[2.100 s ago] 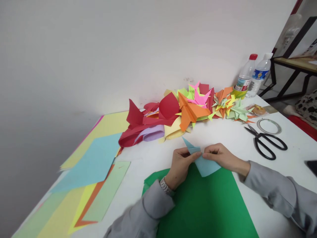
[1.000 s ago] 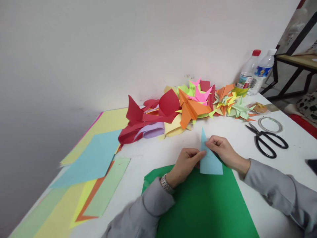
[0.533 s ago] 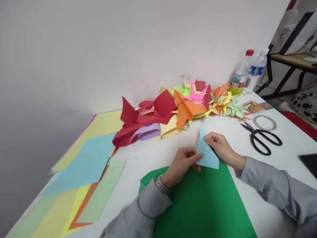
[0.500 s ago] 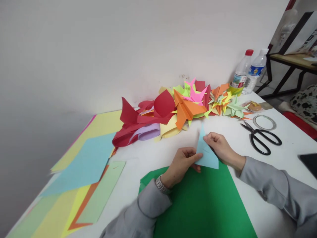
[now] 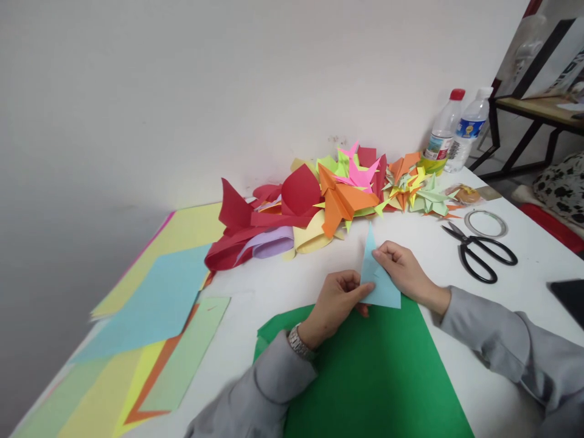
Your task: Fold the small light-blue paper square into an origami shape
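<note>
Pinching folded blue paper (image 5: 384, 289): left hand (image 5: 334, 304) low, right hand (image 5: 407, 271) nearer tip

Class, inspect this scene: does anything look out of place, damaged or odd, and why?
The green sheet near the left hand has a bent far-left corner, odd beside its straight right edge. The scissors lie slightly open, and dark smudges mark the otherwise plain wall above the pile of folded paper. Nothing looks spilled.

Indoor papercraft workspace | white table (image 5: 274, 286) against wall (image 5: 205, 103) | coloured sheets (image 5: 150, 298) | folded-paper pile (image 5: 342, 204) | scissors (image 5: 466, 241)
</note>
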`<state>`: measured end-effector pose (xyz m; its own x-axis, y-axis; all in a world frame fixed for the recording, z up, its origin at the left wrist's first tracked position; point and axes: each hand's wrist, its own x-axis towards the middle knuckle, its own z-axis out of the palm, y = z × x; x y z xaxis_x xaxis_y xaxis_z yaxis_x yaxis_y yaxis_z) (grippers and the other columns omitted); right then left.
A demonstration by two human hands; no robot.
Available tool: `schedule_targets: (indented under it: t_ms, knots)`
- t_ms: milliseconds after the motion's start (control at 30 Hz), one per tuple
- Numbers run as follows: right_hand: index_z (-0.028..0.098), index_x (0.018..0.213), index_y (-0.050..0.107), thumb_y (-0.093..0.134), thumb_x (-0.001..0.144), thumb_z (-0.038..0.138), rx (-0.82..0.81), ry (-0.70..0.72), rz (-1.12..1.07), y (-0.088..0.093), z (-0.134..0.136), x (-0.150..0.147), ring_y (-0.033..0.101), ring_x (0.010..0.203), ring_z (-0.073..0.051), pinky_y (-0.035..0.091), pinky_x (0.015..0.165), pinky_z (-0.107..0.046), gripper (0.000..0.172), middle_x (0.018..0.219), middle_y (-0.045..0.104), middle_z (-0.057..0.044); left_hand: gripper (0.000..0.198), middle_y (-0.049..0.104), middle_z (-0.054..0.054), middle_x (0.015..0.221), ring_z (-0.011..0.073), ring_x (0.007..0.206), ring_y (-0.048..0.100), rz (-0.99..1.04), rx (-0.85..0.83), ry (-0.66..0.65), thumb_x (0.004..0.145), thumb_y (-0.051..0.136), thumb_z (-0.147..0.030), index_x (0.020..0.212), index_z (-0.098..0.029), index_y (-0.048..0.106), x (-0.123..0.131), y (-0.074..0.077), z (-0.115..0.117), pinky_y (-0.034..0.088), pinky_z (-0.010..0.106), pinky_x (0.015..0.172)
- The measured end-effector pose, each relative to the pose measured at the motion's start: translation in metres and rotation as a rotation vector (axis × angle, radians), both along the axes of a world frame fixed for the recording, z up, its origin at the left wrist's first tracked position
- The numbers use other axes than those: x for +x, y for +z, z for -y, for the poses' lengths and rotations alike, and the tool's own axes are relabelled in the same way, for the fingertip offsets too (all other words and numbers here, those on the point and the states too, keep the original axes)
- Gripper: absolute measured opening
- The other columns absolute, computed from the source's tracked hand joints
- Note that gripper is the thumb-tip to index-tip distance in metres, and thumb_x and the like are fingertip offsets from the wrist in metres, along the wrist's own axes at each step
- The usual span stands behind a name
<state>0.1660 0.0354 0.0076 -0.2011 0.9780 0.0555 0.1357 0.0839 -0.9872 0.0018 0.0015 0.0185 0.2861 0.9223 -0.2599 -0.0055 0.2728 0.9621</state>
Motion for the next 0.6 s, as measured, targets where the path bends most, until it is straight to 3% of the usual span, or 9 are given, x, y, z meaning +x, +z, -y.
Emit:
schedule_targets:
  t_ms: [167, 300, 600]
  knots:
    - [0.022, 0.071, 0.046, 0.046, 0.089, 0.043, 0.177, 0.0, 0.219, 0.0029, 0.0006, 0.0033, 0.038, 0.053, -0.012, 0.032, 0.052, -0.025, 0.028, 0.056, 0.041, 0.006, 0.036, 0.058, -0.003, 0.05, 0.0095, 0.039, 0.055, -0.013, 0.004, 0.014, 0.064, 0.076, -0.04, 0.058, -0.014, 0.053, 0.0017, 0.0023, 0.0011, 0.045, 0.02, 0.041]
    - [0.023, 0.073, 0.044, 0.044, 0.09, 0.041, 0.213, -0.028, 0.314, 0.0043, 0.002, 0.0028, 0.04, 0.051, -0.013, 0.031, 0.053, -0.025, 0.025, 0.054, 0.043, 0.006, 0.036, 0.058, -0.003, 0.049, 0.0094, 0.039, 0.055, -0.001, 0.004, 0.016, 0.064, 0.076, -0.041, 0.058, -0.014, 0.052, 0.002, 0.0025, 0.0011, 0.046, 0.02, 0.041]
    - [0.023, 0.071, 0.042, 0.044, 0.089, 0.041, 0.244, -0.08, 0.287, 0.0057, 0.0032, 0.0007, 0.038, 0.05, -0.013, 0.029, 0.052, -0.026, 0.025, 0.052, 0.04, 0.006, 0.039, 0.056, -0.003, 0.043, 0.0086, 0.034, 0.051, -0.024, -0.008, 0.031, 0.063, 0.075, -0.043, 0.057, -0.016, 0.049, 0.002, 0.0013, 0.0001, 0.042, 0.018, 0.036]
